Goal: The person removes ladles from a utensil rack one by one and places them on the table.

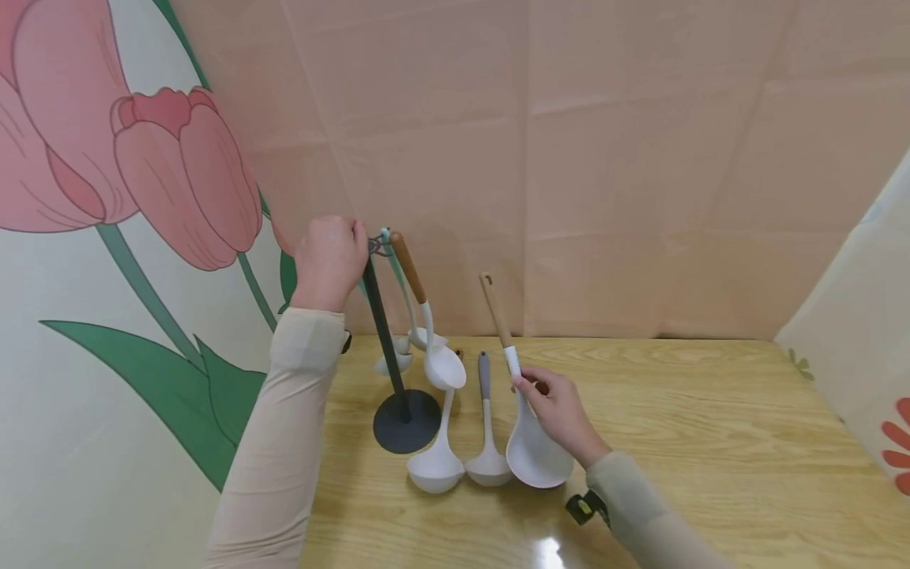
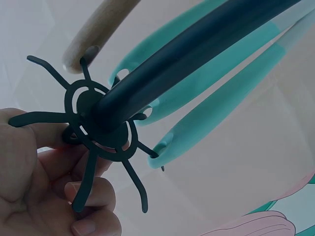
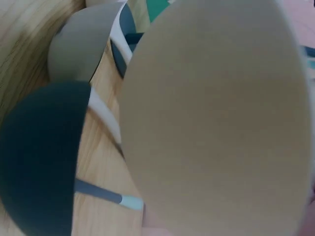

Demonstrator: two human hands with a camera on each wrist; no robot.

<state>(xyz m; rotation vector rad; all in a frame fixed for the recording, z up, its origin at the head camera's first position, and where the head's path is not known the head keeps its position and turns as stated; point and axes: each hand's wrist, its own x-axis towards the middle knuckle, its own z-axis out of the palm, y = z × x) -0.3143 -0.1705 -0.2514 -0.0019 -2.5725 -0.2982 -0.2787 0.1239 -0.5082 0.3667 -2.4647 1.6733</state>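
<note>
My left hand grips the top of a dark utensil stand; its curled fingers show behind the hook ring in the left wrist view. From the hooks hang a white ladle with a brown wooden handle and several utensils with teal handles. To the right, my right hand pinches the white neck of a large ladle between thumb and fingers. This ladle's light wooden handle points up, its bowl low over the table. In the right wrist view, its bowl hides most things.
Two more ladles, a white one and a grey-handled one, lie side by side on the wooden table, in front of the stand's round base. A pink cloth backdrop rises behind the table; a tulip-printed sheet stands left.
</note>
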